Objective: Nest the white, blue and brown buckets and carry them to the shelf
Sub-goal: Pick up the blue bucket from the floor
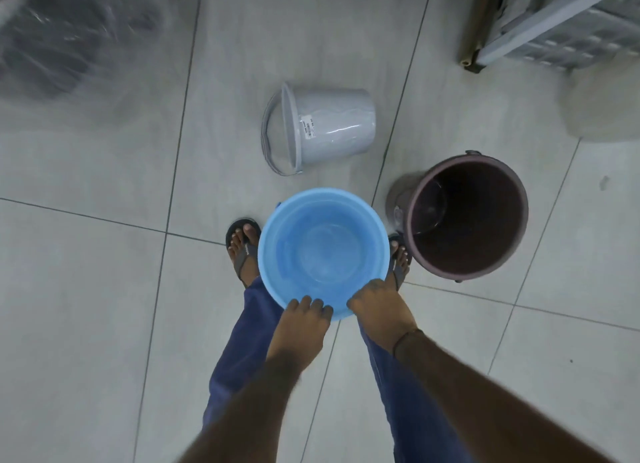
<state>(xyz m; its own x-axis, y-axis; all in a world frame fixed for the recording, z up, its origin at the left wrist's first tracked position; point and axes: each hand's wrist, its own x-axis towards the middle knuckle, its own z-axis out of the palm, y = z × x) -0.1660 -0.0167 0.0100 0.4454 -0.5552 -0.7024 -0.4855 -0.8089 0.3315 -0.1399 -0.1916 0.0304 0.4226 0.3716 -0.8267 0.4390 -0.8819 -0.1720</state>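
Both hands grip the near rim of the round light-blue plastic bucket (pixel 322 251) — left hand (pixel 302 327) and right hand (pixel 379 308) curled over the edge, bucket upright and empty between the sandalled feet. Brown plastic bucket (pixel 467 216) stands just beside it on the right. White plastic bucket (pixel 323 128) lies on its side on the grey tiled floor (pixel 104 289) beyond — mouth facing left.

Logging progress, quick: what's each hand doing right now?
Left hand: closed on the near rim of the blue bucket.
Right hand: closed on the same rim, beside the left.
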